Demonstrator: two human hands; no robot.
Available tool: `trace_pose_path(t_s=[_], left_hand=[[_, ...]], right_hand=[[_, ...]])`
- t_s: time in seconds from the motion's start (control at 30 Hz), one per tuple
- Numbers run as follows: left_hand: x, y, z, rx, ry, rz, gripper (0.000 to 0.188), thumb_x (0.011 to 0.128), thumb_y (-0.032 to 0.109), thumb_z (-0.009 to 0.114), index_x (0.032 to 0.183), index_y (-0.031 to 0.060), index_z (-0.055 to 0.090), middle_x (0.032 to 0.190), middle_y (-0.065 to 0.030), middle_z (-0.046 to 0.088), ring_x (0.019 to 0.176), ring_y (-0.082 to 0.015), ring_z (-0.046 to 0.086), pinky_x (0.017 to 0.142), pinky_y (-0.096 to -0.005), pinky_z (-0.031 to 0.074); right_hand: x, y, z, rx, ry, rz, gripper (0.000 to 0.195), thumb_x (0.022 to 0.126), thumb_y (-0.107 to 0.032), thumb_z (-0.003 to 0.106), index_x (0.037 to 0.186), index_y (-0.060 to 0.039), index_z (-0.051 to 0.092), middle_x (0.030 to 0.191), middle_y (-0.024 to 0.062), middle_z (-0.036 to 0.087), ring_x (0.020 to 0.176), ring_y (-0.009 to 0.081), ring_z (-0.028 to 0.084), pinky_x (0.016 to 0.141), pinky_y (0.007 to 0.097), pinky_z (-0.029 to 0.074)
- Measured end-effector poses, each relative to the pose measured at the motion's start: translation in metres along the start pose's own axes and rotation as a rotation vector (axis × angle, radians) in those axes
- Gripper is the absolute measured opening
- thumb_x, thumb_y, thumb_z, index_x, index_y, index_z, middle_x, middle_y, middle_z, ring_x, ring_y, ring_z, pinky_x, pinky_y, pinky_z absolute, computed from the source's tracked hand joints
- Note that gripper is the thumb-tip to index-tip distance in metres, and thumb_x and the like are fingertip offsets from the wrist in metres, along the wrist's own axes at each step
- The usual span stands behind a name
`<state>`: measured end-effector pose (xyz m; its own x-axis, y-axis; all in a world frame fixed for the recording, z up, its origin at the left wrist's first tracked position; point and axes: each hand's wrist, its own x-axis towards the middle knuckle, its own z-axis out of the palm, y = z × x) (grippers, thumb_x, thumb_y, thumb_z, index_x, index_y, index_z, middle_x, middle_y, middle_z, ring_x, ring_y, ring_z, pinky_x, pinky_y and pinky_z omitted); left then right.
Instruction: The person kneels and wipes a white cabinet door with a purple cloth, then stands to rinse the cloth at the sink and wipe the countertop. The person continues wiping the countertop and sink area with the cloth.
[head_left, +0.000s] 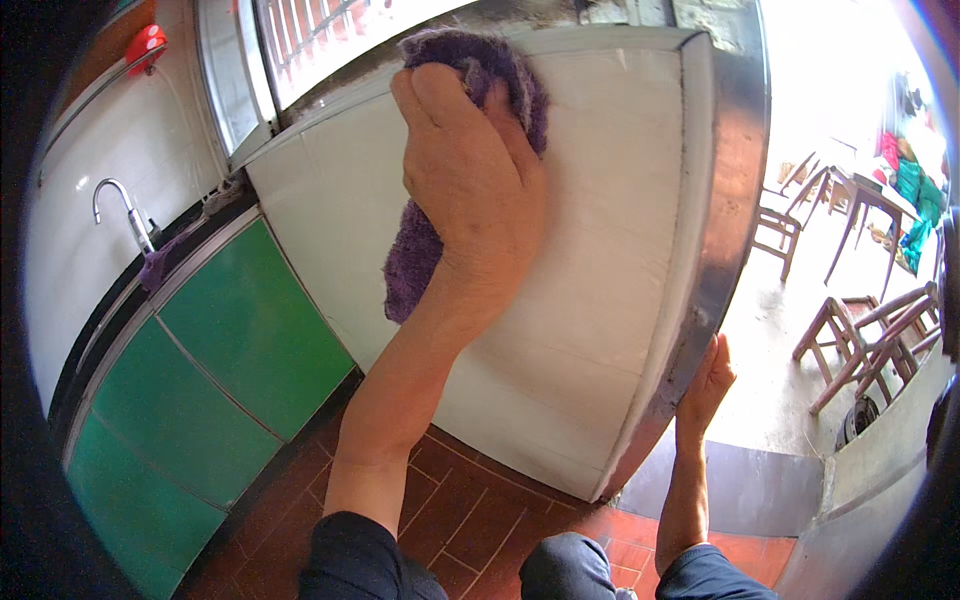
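Note:
Bunched in my left hand (476, 165) is a purple terry cloth (415, 259), one end of it hanging below my wrist. The cloth's upper part lies near the top edge of a white tiled wall (592, 225), just under the window sill. Whether it presses on the tiles there cannot be told. Lower and to the right, my right hand (705, 386) rests against the outer edge of a shiny metal-clad door frame (716, 225). No object shows in that hand, and its fingertips are partly turned out of sight.
Green cabinets (232, 300) run along the left beneath a sink counter with a curved faucet (124, 214). A second purple cloth (154, 270) drapes over the counter edge. Past the doorway stand wooden stools (862, 345) and a table (874, 191). Red-brown tiles (457, 517) cover the floor.

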<state>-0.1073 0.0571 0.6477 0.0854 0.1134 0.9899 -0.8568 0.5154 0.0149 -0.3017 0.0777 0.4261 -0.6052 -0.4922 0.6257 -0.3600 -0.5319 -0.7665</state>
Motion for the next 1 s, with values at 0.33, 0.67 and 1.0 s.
trace_pose_path(t_s=[0.33, 0.67, 1.0], left_hand=[[-0.019, 0.058, 0.026, -0.269, 0.089, 0.259, 0.019, 0.074, 0.010, 0.057, 0.087, 0.0007, 0.046, 0.083, -0.0168, 0.046, 0.071, -0.0346, 0.046, 0.061, -0.0421, 0.038], [-0.076, 0.041, 0.008, -0.317, 0.010, 0.353, 0.015, 0.066, 0.012, 0.059, 0.072, 0.0064, 0.046, 0.072, -0.0095, 0.044, 0.056, -0.0231, 0.043, 0.048, -0.0318, 0.035], [-0.225, 0.055, -0.044, -0.429, -0.415, 0.186, 0.016, 0.064, 0.010, 0.058, 0.064, 0.0075, 0.042, 0.063, -0.0066, 0.037, 0.052, -0.0216, 0.043, 0.044, -0.0312, 0.038]], right_hand=[[0.004, 0.013, -0.007, -0.010, -0.045, -0.075, 0.027, 0.095, -0.016, 0.044, 0.073, -0.0023, 0.048, 0.055, -0.0050, 0.035, 0.053, 0.0022, 0.030, 0.043, 0.0233, 0.022], [0.003, -0.006, -0.004, -0.055, -0.076, -0.034, 0.024, 0.095, -0.014, 0.043, 0.077, -0.0010, 0.049, 0.058, -0.0039, 0.040, 0.057, 0.0017, 0.034, 0.046, 0.0218, 0.028], [0.008, 0.017, -0.009, -0.089, -0.112, -0.218, 0.028, 0.097, -0.019, 0.040, 0.077, -0.0016, 0.048, 0.055, -0.0032, 0.037, 0.054, 0.0029, 0.032, 0.044, 0.0229, 0.025]])
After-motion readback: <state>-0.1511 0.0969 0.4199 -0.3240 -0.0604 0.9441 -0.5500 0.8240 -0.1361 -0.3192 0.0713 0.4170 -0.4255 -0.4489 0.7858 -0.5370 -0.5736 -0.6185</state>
